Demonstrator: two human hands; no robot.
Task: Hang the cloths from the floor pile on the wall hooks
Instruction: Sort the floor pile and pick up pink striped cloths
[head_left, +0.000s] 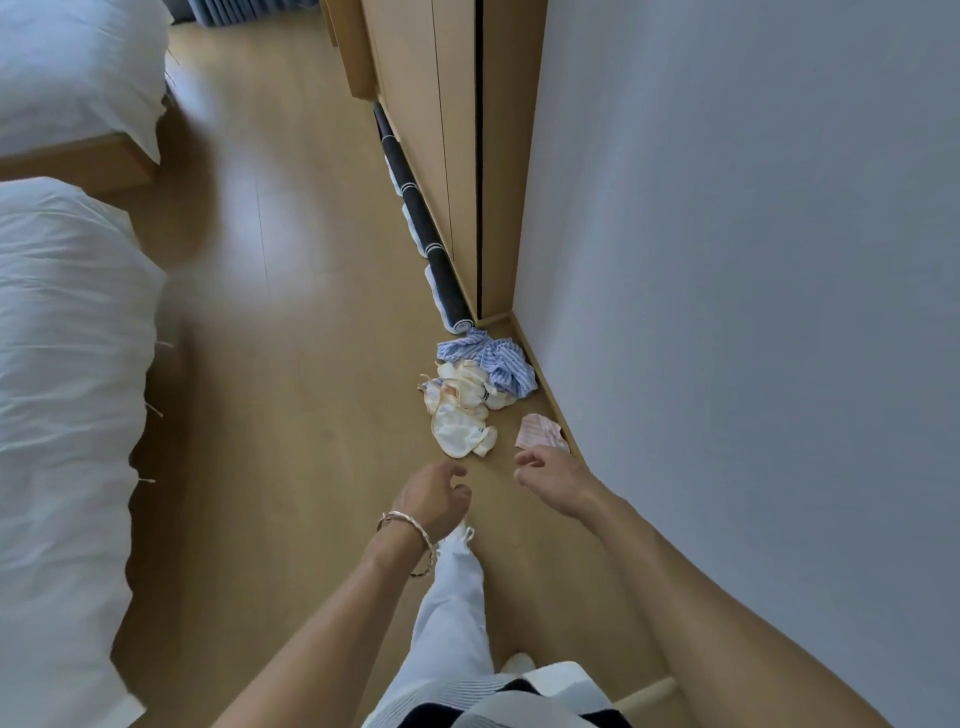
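A small pile of cloths lies on the wooden floor against the wall: a blue striped cloth (498, 364) at the far end, cream-coloured pieces (462, 415) in front of it, and a pink striped cloth (540, 432) apart, close to the skirting. My left hand (434, 496), with bracelets on its wrist, hovers just short of the cream pieces, fingers loosely curled and holding nothing. My right hand (553, 480) hangs just below the pink cloth, fingers apart and empty. No wall hooks are in view.
A grey wall (753, 312) runs along the right. A wooden wardrobe (457, 130) stands ahead with a dark rolled mat (436, 249) at its foot. Two beds with white bedding (62, 364) fill the left. My white trouser leg (457, 613) is below the hands.
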